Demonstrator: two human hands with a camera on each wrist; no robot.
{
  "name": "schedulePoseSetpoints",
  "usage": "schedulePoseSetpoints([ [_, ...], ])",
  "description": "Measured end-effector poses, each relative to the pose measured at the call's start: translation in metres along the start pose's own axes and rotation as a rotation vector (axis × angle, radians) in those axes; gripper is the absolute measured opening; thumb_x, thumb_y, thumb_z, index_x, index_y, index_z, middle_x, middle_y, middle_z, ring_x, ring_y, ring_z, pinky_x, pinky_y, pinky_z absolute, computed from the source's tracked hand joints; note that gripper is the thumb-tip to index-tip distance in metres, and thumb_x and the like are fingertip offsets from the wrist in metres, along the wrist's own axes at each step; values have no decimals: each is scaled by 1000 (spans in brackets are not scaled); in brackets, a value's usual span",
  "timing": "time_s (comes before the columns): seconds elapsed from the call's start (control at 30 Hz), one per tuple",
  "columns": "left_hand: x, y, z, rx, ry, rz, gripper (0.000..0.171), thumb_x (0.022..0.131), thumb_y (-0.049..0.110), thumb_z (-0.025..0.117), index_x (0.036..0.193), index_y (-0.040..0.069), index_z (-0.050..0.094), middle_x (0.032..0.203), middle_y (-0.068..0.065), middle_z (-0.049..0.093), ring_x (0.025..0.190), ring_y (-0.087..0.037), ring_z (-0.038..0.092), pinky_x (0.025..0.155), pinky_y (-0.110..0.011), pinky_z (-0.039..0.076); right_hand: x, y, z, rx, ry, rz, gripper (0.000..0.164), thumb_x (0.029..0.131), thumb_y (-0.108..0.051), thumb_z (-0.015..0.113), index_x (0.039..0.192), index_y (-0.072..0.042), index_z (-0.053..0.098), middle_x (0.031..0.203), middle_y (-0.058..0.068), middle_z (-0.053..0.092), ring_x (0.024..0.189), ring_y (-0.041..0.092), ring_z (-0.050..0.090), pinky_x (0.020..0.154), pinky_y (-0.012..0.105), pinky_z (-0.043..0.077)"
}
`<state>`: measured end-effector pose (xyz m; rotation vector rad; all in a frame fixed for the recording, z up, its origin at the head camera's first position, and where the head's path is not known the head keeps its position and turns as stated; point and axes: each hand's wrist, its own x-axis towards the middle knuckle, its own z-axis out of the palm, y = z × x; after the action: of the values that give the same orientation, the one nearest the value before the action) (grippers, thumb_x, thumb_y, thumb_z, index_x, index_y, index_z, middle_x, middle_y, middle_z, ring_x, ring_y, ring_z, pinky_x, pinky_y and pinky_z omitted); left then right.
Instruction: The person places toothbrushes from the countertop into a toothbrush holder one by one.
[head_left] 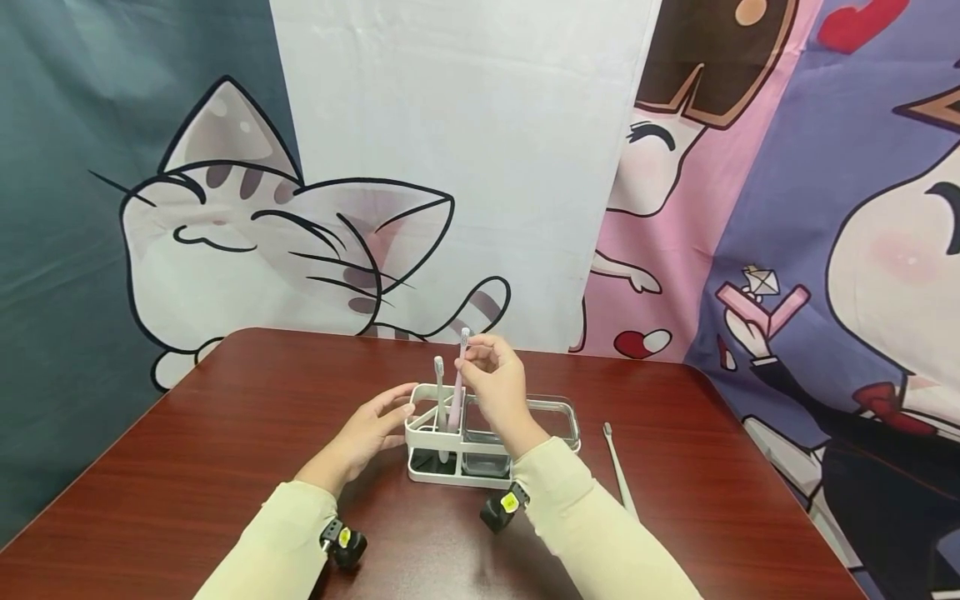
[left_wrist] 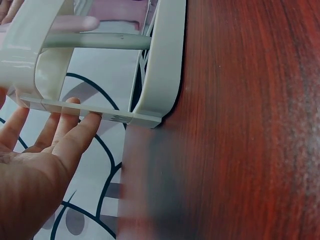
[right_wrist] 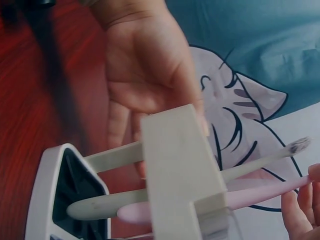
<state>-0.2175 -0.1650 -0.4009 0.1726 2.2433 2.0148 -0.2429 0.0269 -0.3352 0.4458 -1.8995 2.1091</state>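
In the head view my right hand pinches a pink toothbrush near its bristled head. Its lower handle passes down through the upper ring of a white toothbrush holder, and in the right wrist view the rounded handle end hangs above the dark base. Beside it, a pale green toothbrush leans upright in the same left section, its handle end low at the base. My left hand is at the holder's left side; extended fingertips touch the side post in the left wrist view.
Another pale toothbrush lies on the reddish-brown table, right of the holder and partly behind my right sleeve. A clear cup sits in the holder's middle section. A cartoon-printed curtain hangs behind the table.
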Motion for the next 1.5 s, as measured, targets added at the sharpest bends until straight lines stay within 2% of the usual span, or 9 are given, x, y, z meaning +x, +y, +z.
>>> schedulePoseSetpoints([
  [0.17, -1, 0, 1, -14, -9, 13, 50, 100, 16, 50, 147, 5, 36, 144, -25, 40, 121, -34, 53, 94, -45, 51, -6, 4, 0, -78, -37, -33, 25, 79, 13, 65, 103, 7, 58, 80, -1, 58, 71, 6, 55, 64, 15, 47],
  [0.4, 2, 0, 0, -6, -2, -2, 50, 100, 18, 50, 147, 9, 37, 144, -23, 41, 124, -36, 51, 95, -46, 50, -11, 8, -1, -150, -62, -24, 22, 81, 10, 65, 100, 2, 59, 82, 4, 59, 75, 9, 55, 67, 18, 46],
  [0.5, 3, 0, 0, -5, -2, -7, 50, 100, 19, 51, 147, 10, 38, 145, -22, 41, 125, -36, 49, 96, -46, 50, -14, 4, -2, -178, -70, -14, 22, 81, 10, 65, 100, 2, 58, 85, 12, 60, 75, 11, 53, 66, 19, 45],
  [0.67, 2, 0, 0, -17, -9, 1, 50, 100, 20, 51, 147, 8, 37, 146, -23, 39, 125, -35, 50, 95, -44, 51, -15, 9, -4, -206, -72, 4, 22, 79, 11, 66, 98, 1, 58, 87, 19, 60, 74, 11, 53, 66, 18, 45],
  [0.9, 2, -1, 1, -27, 4, -6, 49, 100, 19, 51, 146, 7, 39, 145, -23, 40, 121, -33, 53, 94, -43, 51, -24, -14, -2, -238, -85, 20, 20, 76, 16, 61, 94, 9, 55, 89, 28, 58, 75, 12, 52, 71, 22, 46],
  [0.97, 2, -1, 2, -25, 4, -9, 49, 100, 19, 51, 146, 8, 39, 145, -22, 40, 122, -34, 53, 94, -42, 51, -26, -16, -2, -255, -87, 14, 21, 75, 16, 60, 93, 9, 54, 88, 28, 58, 75, 12, 53, 73, 25, 47],
  [1.07, 2, -2, 1, -26, 3, -12, 48, 100, 19, 51, 146, 8, 39, 146, -22, 40, 122, -34, 52, 94, -42, 51, -22, -3, -5, -271, -86, 14, 21, 75, 15, 61, 93, 7, 55, 88, 26, 59, 76, 12, 53, 75, 28, 48],
  [1.2, 2, -2, 1, -26, -1, -10, 49, 101, 19, 51, 146, 8, 38, 146, -22, 40, 123, -35, 52, 95, -43, 51, -17, 13, -7, -271, -83, 14, 23, 74, 14, 63, 93, 3, 56, 87, 21, 60, 76, 11, 53, 73, 27, 48],
  [1.5, -1, 1, 1, -32, -13, 4, 51, 101, 20, 50, 147, 5, 35, 146, -24, 37, 126, -37, 48, 96, -45, 50, -16, 16, -9, -263, -86, 23, 24, 75, 11, 64, 95, 0, 56, 86, 12, 59, 76, 11, 54, 72, 26, 48],
])
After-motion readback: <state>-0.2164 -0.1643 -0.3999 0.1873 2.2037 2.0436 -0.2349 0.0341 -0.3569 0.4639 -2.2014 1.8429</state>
